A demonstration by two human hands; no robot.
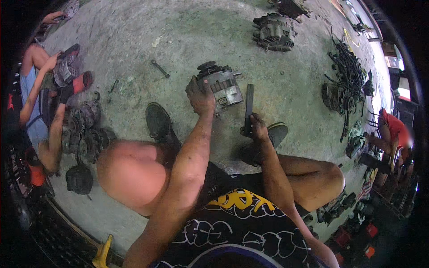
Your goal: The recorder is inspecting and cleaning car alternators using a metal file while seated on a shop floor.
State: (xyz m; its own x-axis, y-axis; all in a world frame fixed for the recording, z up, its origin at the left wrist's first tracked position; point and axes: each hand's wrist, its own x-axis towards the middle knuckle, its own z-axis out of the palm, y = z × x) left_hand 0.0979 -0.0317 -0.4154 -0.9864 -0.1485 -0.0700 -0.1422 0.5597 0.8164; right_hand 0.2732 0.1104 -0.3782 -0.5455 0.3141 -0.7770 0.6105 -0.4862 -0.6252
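Note:
My left hand [200, 96] grips a dirty grey alternator [227, 89] from its left side; the part lies on the concrete floor between my feet, its dark pulley at the top. In my right hand [257, 127], just right of the alternator, is a long dark flat bar [250, 98], pointing away from me. A wrench-like metal piece [159, 69] lies beyond my left foot.
Another alternator [273, 32] lies farther ahead. Piled cables and parts [346, 85] lie right; stacked castings [85, 125] left. One worker [49, 111] handles a part at the left; another person in red [393, 134] is at the right edge. A yellow tool [103, 250] is at lower left.

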